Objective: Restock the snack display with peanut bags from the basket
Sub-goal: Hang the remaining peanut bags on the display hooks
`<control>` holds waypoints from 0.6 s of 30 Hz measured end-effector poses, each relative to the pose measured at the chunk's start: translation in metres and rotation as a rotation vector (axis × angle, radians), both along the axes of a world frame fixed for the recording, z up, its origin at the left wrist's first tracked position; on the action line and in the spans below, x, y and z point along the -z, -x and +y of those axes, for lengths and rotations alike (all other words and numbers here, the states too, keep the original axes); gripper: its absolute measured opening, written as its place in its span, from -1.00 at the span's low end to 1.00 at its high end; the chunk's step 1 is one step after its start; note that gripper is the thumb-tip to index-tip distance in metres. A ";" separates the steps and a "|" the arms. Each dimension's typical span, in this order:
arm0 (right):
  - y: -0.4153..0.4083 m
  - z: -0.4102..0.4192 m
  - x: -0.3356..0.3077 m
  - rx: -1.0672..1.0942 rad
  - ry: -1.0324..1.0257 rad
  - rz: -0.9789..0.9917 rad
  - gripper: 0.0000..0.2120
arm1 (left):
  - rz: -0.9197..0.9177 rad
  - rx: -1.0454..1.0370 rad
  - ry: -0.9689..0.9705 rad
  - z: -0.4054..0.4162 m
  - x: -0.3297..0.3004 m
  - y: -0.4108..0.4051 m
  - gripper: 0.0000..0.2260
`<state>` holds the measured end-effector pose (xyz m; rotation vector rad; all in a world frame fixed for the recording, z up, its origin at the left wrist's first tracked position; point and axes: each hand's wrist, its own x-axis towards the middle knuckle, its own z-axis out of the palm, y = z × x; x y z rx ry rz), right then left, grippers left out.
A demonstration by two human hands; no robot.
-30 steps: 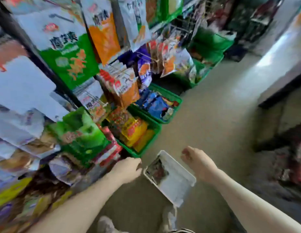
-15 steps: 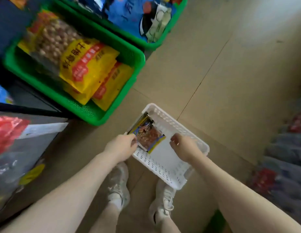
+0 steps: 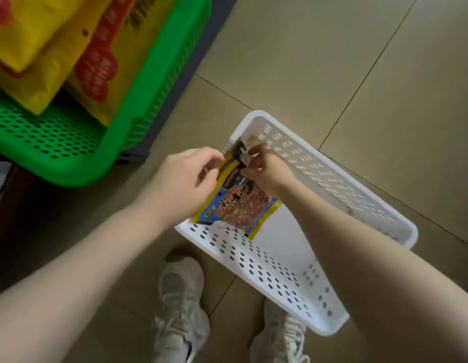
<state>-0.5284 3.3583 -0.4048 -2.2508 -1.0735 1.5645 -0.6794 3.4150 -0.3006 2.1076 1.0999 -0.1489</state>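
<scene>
A white perforated basket [image 3: 301, 281] sits on the floor in front of my feet. Inside it at the near-left corner is a peanut bag [image 3: 238, 205] with a yellow and blue border and a clear window showing peanuts. My left hand [image 3: 180, 179] pinches the bag's left top edge. My right hand [image 3: 264, 166] grips the bag's top end, fingers curled round it. The bag's lower end still lies inside the basket, its top tilted up.
A green perforated crate [image 3: 138, 121] holding yellow and red snack bags [image 3: 44, 48] stands at the upper left on a low shelf. Tan tiled floor [image 3: 358, 61] spreads to the right. My two white sneakers [image 3: 180, 310] stand below the basket.
My head has tipped down from the snack shelves to the basket. Both hands have gone into the basket and taken hold of the peanut bag's top, lifting that end.
</scene>
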 end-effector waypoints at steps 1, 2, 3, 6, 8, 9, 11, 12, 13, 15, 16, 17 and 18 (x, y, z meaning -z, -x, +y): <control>-0.003 -0.005 -0.003 -0.026 0.000 0.008 -0.59 | -0.012 0.029 -0.023 0.001 0.002 -0.006 -0.80; -0.006 -0.010 -0.006 -0.074 -0.009 0.017 -0.63 | -0.014 0.062 -0.057 0.001 0.005 -0.012 -0.79; -0.009 -0.015 -0.009 -0.131 -0.024 0.027 -0.69 | -0.009 0.106 -0.100 0.002 0.008 -0.017 -0.76; -0.020 -0.031 -0.017 -0.245 -0.065 0.053 -0.83 | 0.076 0.376 -0.242 0.008 0.020 -0.037 -0.68; -0.029 -0.046 -0.021 -0.263 -0.053 0.062 -0.85 | 0.186 0.602 -0.353 0.009 0.034 -0.051 -0.68; -0.034 -0.055 -0.024 -0.245 -0.040 0.066 -0.86 | 0.270 0.695 -0.407 0.009 0.041 -0.058 -0.71; -0.046 -0.077 -0.029 -0.195 -0.016 0.058 -0.85 | 0.383 0.839 -0.520 0.007 0.050 -0.073 -0.73; -0.052 -0.087 -0.032 -0.174 -0.009 0.047 -0.82 | 0.466 0.897 -0.561 0.005 0.053 -0.079 -0.70; -0.057 -0.096 -0.033 -0.153 0.001 0.038 -0.80 | 0.529 0.966 -0.595 0.002 0.058 -0.084 -0.68; -0.065 -0.111 -0.033 -0.080 0.017 0.016 -0.82 | 0.692 1.055 -0.548 -0.006 0.072 -0.092 -0.73; -0.068 -0.117 -0.032 -0.035 0.027 -0.004 -0.83 | 0.789 1.036 -0.489 -0.008 0.070 -0.097 -0.72; -0.069 -0.121 -0.030 0.001 0.036 -0.031 -0.83 | 0.841 1.002 -0.467 -0.010 0.069 -0.102 -0.71; -0.070 -0.125 -0.028 0.023 0.046 -0.054 -0.83 | 0.890 0.975 -0.456 -0.012 0.068 -0.105 -0.72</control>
